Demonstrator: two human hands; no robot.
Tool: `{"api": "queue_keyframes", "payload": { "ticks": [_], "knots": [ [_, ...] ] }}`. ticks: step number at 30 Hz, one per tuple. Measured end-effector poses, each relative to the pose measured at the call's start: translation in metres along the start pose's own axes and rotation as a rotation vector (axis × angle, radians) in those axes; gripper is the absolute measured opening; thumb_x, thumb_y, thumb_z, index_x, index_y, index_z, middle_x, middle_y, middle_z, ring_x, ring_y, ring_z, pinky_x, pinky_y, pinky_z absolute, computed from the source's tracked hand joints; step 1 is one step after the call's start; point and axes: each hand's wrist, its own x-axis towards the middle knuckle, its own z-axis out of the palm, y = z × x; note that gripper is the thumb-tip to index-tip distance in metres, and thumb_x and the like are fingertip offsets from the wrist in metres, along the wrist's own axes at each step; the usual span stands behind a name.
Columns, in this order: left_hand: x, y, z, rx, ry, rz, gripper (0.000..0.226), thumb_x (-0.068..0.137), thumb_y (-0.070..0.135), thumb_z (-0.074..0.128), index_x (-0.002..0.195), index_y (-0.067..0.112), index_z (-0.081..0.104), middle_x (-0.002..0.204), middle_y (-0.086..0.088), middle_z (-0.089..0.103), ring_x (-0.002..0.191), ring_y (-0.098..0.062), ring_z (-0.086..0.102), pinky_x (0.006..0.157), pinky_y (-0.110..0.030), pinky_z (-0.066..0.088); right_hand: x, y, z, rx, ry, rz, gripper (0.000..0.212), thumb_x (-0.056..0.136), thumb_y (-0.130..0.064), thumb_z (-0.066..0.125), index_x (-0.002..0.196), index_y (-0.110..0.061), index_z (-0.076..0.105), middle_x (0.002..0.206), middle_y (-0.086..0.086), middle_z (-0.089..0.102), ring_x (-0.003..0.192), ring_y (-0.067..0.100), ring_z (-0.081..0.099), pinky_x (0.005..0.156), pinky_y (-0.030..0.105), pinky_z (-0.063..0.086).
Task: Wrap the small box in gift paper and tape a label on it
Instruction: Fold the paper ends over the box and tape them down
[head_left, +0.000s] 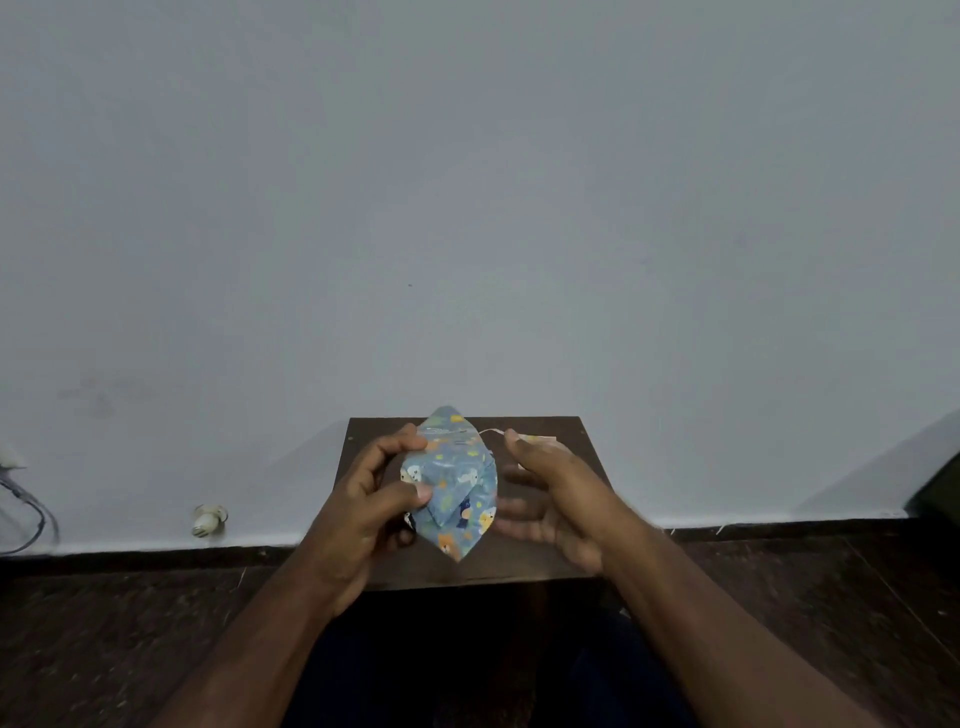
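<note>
A small box wrapped in blue gift paper with cartoon animals (453, 483) is held above a small dark wooden table (524, 561). Pointed paper flaps stick out at its far and near ends. My left hand (374, 493) grips the box's left side, thumb on the near part and fingers curled over the far edge. Just right of the box is my right hand (550, 493), open, its fingers straight and slightly blurred. A pale label with a thin string (535, 440) lies on the table behind my right thumb.
The table stands against a plain grey wall. Dark wooden floor spreads on both sides. A white plug (208, 519) and cables (31, 499) sit low on the wall at the left. A dark object (940, 493) shows at the right edge.
</note>
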Motion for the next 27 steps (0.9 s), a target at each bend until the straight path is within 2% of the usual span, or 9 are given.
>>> {"api": "queue_keyframes", "payload": {
  "ticks": [2,5,8,10,15,17,21,25,27],
  "knots": [
    [-0.001,-0.003,0.000,0.056,-0.027,0.033,0.053,0.056,0.029,0.077,0.109,0.031,0.069,0.142,0.030,0.048,0.112,-0.006,0.063,0.077,-0.046,0.050,-0.005,0.003,0.007,0.130,-0.125,0.104,0.046,0.090,-0.040,0.071,0.127,-0.013,0.065,0.129,0.017,0.066,0.111,0.041,0.067,0.101,0.059,0.050],
    [-0.001,-0.006,-0.003,0.111,-0.055,0.046,0.055,0.054,0.025,0.079,0.108,0.029,0.071,0.147,0.028,0.044,0.129,-0.006,0.054,0.081,-0.037,0.057,-0.006,0.001,0.013,0.111,-0.189,-0.057,0.038,0.095,-0.021,0.065,0.129,-0.004,0.063,0.124,0.019,0.069,0.119,0.044,0.062,0.106,0.063,0.043],
    [0.000,-0.007,-0.003,0.041,-0.102,-0.002,0.055,0.058,0.024,0.081,0.112,0.025,0.069,0.142,0.011,0.056,0.120,-0.022,0.065,0.078,-0.034,0.057,-0.007,0.000,0.014,0.120,-0.143,-0.194,0.040,0.092,-0.006,0.066,0.131,-0.010,0.057,0.123,0.011,0.071,0.113,0.032,0.068,0.102,0.057,0.050],
    [0.000,-0.008,0.000,0.029,-0.090,0.004,0.054,0.062,0.026,0.083,0.113,0.024,0.066,0.134,0.005,0.064,0.112,-0.027,0.069,0.076,-0.032,0.057,-0.007,0.000,0.015,0.118,-0.125,-0.252,0.046,0.090,0.000,0.067,0.133,-0.013,0.055,0.124,0.007,0.071,0.112,0.028,0.070,0.097,0.052,0.054],
    [0.001,-0.010,0.004,0.048,-0.040,0.025,0.048,0.071,0.005,0.082,0.110,0.026,0.067,0.129,0.009,0.065,0.113,-0.023,0.069,0.077,-0.034,0.059,-0.004,0.006,0.017,0.107,-0.076,-0.336,0.061,0.083,0.006,0.074,0.137,-0.014,0.054,0.132,0.002,0.065,0.111,0.025,0.070,0.085,0.045,0.060],
    [0.001,-0.010,0.002,0.050,-0.041,0.023,0.045,0.071,0.006,0.078,0.110,0.026,0.066,0.129,0.008,0.065,0.114,-0.024,0.068,0.081,-0.039,0.059,-0.005,0.007,0.018,0.099,-0.067,-0.356,0.062,0.082,0.007,0.074,0.136,-0.015,0.054,0.132,0.000,0.064,0.110,0.023,0.070,0.082,0.042,0.060],
    [0.001,-0.009,0.001,0.045,-0.036,0.019,0.045,0.068,0.011,0.077,0.110,0.025,0.066,0.129,0.006,0.065,0.115,-0.029,0.067,0.091,-0.052,0.057,-0.005,0.008,0.018,0.063,-0.068,-0.388,0.061,0.081,0.005,0.077,0.134,-0.019,0.057,0.129,-0.004,0.066,0.111,0.022,0.070,0.085,0.044,0.060],
    [0.000,-0.007,0.003,0.042,-0.041,0.026,0.043,0.083,-0.008,0.070,0.111,0.025,0.066,0.129,0.005,0.066,0.113,-0.028,0.069,0.084,-0.044,0.058,-0.008,0.006,0.019,-0.015,-0.032,-0.431,0.064,0.079,0.000,0.081,0.135,-0.020,0.058,0.125,-0.009,0.067,0.111,0.015,0.069,0.087,0.044,0.060],
    [0.000,-0.006,0.005,0.035,-0.043,0.035,0.043,0.088,-0.009,0.064,0.116,0.024,0.065,0.130,0.004,0.066,0.113,-0.027,0.069,0.083,-0.043,0.058,-0.010,0.004,0.019,-0.054,-0.030,-0.454,0.065,0.079,-0.002,0.082,0.137,-0.020,0.056,0.121,-0.016,0.068,0.108,0.015,0.071,0.086,0.041,0.061]
  ]
}}
